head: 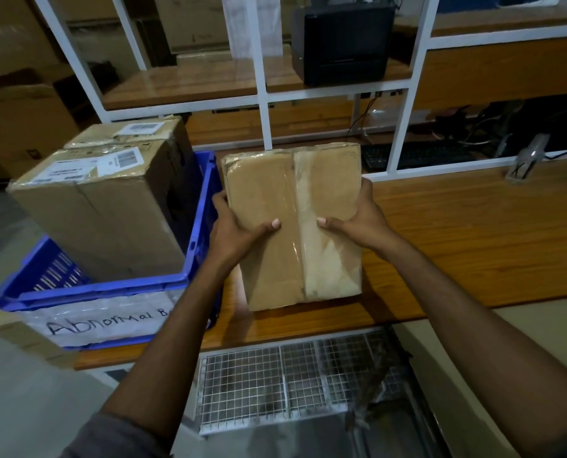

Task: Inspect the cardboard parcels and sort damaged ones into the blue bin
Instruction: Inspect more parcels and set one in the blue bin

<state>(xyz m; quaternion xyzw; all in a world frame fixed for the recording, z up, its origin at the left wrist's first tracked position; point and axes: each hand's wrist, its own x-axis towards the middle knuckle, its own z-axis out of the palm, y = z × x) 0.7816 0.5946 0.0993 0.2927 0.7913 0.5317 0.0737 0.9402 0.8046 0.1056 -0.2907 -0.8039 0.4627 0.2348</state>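
A flat cardboard parcel [295, 193] wrapped in clear tape is held above the wooden table [474, 233], tilted toward me. My left hand [232, 229] grips its left edge with the thumb across the front. My right hand [361, 219] grips the right edge the same way. To the left stands the blue bin [110, 289], with a paper label reading "Abnormal". Two larger cardboard boxes stand in the bin: a near one [110, 209] and one behind it [133, 130], both with shipping labels on top.
A white metal frame [262, 94] rises behind the table, with a black device [341, 44] on its shelf. A keyboard [417, 155] and cables lie behind it. A wire mesh rack [292, 381] sits below the table's front edge. Stacked cartons fill the far left.
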